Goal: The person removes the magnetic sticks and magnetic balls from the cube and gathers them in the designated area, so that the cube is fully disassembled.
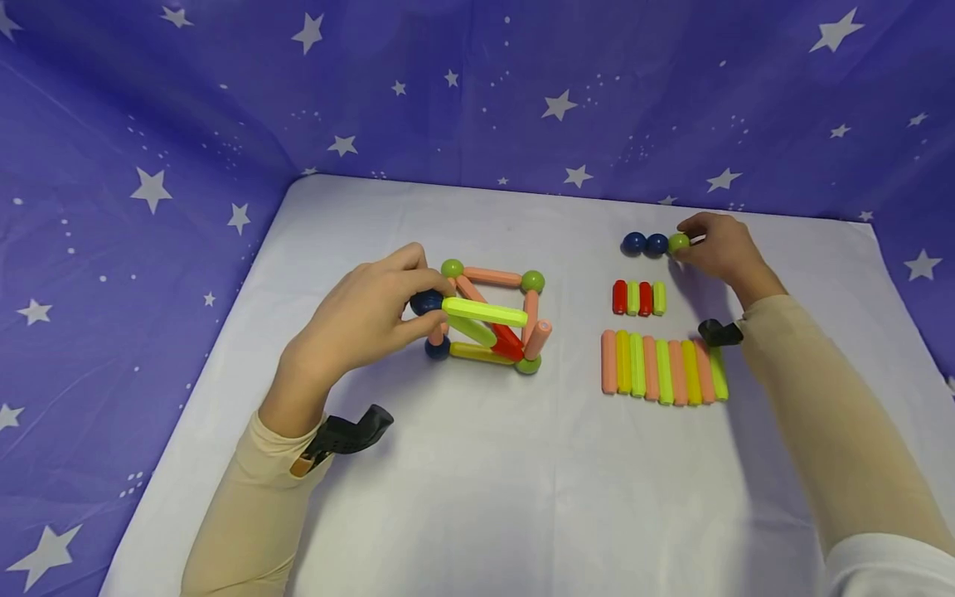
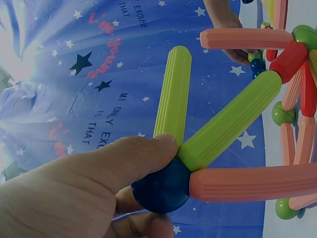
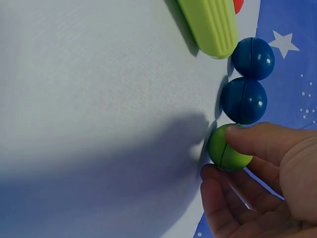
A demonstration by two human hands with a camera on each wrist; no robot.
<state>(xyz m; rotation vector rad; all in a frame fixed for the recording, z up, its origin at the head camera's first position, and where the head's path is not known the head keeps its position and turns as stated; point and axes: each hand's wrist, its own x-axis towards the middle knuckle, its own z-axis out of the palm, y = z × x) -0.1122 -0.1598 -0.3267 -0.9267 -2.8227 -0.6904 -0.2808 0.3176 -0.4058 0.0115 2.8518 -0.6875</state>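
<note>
Working over the white counter point(image 1: 477, 481), you seem to be fetching a part for the stick-and-ball frame point(image 1: 507, 342), which stands left of the row of long sticks point(image 1: 665, 371) and the row of short sticks point(image 1: 645, 298). Your left grip point(image 1: 366, 311) pinches the frame's upper navy ball point(image 2: 163, 187); your right grip point(image 1: 719, 249) pinches the green ball point(image 3: 229, 151), in line with two loose navy balls point(image 3: 244, 100). The next move likely calls for lifting it clear, frame held steady.
</note>
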